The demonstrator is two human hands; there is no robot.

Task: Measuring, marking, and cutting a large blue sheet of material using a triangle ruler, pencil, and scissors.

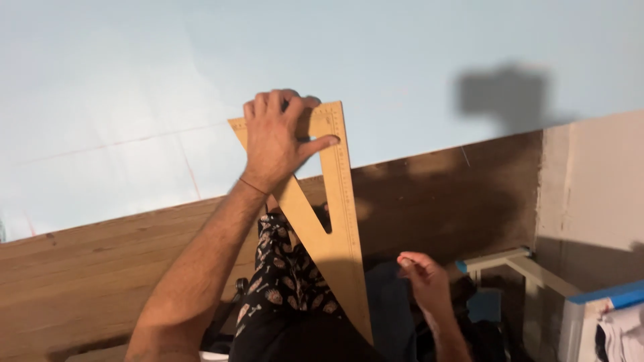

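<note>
My left hand [275,137] presses the wooden set square [327,221] flat on the pale blue sheet [134,80], steadying its edge near faint red lines [190,167]; my right hand [422,276] hangs low, fingers loosely curled, apparently empty.

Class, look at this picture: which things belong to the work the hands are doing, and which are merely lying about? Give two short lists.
In use:
- wooden set square, pressed flat by the left hand
- pale blue sheet with faint red lines, under the set square
- wooden table bearing the sheet
- right hand, low, fingers pinched; anything held is too small to tell

Lying about:
- white frame
- blue-edged box
</note>
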